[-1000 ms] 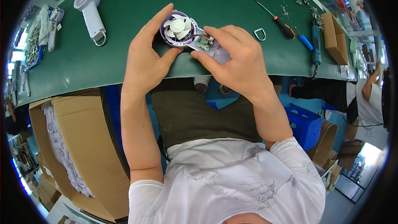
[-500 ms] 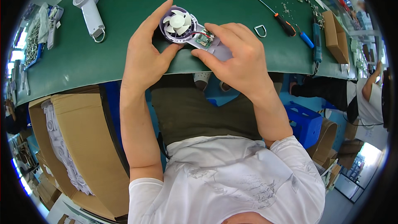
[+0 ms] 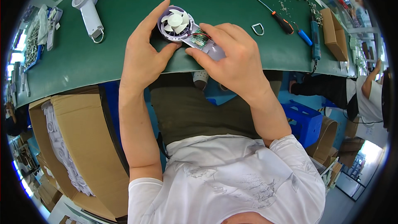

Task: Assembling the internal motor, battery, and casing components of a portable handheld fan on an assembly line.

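An opened handheld fan (image 3: 175,21) lies between my hands near the table's front edge, its white blades facing up. My left hand (image 3: 146,49) is closed around the fan's round head, thumb at the near rim and fingers along the far left side. On the handle side, my right hand (image 3: 232,52) grips the pale half-shell, with its index finger on a small green circuit board (image 3: 199,40). A red wire runs from the fan head over the board. Part of the handle is hidden under my right hand.
A closed white handheld fan (image 3: 88,14) lies at the left. To the right are a screwdriver (image 3: 283,22), a metal D-ring (image 3: 257,29), a blue cylinder (image 3: 305,37), loose screws and a small cardboard box (image 3: 333,33). A large carton (image 3: 89,141) of pale parts stands lower left.
My right hand has shifted slightly left along the handle, toward the fan head. The circuit board now sits flatter and nearer the head. My left hand keeps its hold.
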Demonstrator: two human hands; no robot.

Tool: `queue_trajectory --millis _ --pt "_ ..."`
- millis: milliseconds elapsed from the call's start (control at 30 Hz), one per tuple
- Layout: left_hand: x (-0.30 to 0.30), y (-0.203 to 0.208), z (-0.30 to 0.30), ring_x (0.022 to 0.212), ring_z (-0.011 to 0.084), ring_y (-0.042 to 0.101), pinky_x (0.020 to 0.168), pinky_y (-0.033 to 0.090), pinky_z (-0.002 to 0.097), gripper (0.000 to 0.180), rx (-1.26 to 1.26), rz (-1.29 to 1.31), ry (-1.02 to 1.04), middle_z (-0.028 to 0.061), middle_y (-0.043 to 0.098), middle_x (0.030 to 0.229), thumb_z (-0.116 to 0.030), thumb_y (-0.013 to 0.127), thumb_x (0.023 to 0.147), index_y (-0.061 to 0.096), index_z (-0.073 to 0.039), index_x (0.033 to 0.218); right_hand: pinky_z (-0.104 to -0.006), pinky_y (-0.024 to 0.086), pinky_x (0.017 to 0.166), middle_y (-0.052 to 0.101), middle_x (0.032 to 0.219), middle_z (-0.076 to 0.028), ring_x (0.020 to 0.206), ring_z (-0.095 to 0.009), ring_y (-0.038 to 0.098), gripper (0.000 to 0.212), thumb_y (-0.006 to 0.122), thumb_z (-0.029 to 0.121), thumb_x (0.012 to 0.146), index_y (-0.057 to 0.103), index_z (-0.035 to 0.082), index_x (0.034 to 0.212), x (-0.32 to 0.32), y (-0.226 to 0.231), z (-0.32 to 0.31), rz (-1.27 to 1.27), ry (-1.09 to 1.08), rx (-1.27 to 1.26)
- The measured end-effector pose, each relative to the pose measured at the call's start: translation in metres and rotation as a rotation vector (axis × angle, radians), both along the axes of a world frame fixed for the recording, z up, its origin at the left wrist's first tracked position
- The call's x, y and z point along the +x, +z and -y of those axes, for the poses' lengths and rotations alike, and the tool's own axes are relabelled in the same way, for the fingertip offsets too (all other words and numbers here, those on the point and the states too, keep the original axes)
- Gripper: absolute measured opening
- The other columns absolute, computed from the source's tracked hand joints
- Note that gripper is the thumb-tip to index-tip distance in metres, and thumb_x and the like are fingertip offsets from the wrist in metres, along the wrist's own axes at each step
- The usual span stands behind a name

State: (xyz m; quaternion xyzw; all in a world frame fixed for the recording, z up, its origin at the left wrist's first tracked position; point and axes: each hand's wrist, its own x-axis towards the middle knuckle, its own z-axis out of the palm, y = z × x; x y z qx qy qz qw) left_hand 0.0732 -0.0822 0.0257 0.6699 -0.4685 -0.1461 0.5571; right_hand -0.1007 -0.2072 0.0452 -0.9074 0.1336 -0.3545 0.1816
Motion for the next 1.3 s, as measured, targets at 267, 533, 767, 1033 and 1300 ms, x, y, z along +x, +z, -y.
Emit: queue_trajectory --millis 267,533,767,1033,1300 --pt "-0.0008 0.0011 -0.0005 0.126 0.0280 0.065 0.109 0.049 0.0367 0.080 -0.004 -0.017 -0.003 0.0159 0.068 0.135 0.009 0.080 0.075 0.056 -0.007 0.150 -0.0424 0.055 0.072 0.070 0.089 -0.015 0.083 -0.034 0.067 0.046 0.087 0.026 0.078 0.074 -0.004 0.111 0.0037 0.0022 -0.0079 -0.094 -0.020 0.102" --pt "-0.0006 -0.0002 -0.0001 0.124 0.0277 0.066 0.107 0.050 0.0360 0.079 -0.023 0.004 -0.016 0.0160 0.068 0.134 0.008 0.081 0.075 0.056 -0.006 0.149 -0.0425 0.056 0.071 0.070 0.091 -0.013 0.084 -0.033 0.068 0.046 0.088 0.027 0.078 0.074 -0.003 0.110 0.0039 0.0006 -0.0082 -0.057 -0.028 0.017" --pt "-0.0002 0.0007 0.0007 0.124 0.0265 0.065 0.108 0.050 0.0357 0.078 -0.037 -0.047 -0.031 0.0155 0.069 0.133 0.010 0.081 0.076 0.057 -0.006 0.148 -0.0365 0.056 0.070 0.071 0.090 -0.013 0.080 -0.028 0.069 0.046 0.092 0.021 0.074 0.075 -0.001 0.112 0.0026 0.0040 -0.0017 -0.073 -0.011 0.048" --pt "-0.0010 0.0008 -0.0002 0.123 0.0251 0.065 0.108 0.050 0.0356 0.078 -0.022 -0.042 -0.019 0.0142 0.068 0.134 0.010 0.081 0.075 0.058 -0.007 0.148 -0.0386 0.056 0.070 0.069 0.088 -0.012 0.079 -0.030 0.068 0.047 0.090 0.025 0.076 0.076 0.000 0.113 0.0028 0.0032 -0.0030 -0.078 -0.016 0.121" --pt "-0.0005 -0.0010 -0.0009 0.122 0.0248 0.066 0.107 0.051 0.0357 0.079 -0.014 -0.018 -0.009 0.0129 0.069 0.133 0.010 0.082 0.074 0.059 -0.009 0.147 -0.0420 0.055 0.069 0.065 0.085 -0.012 0.079 -0.032 0.067 0.049 0.088 0.028 0.077 0.075 0.000 0.115 0.0017 0.0017 -0.0024 -0.111 -0.009 0.132"
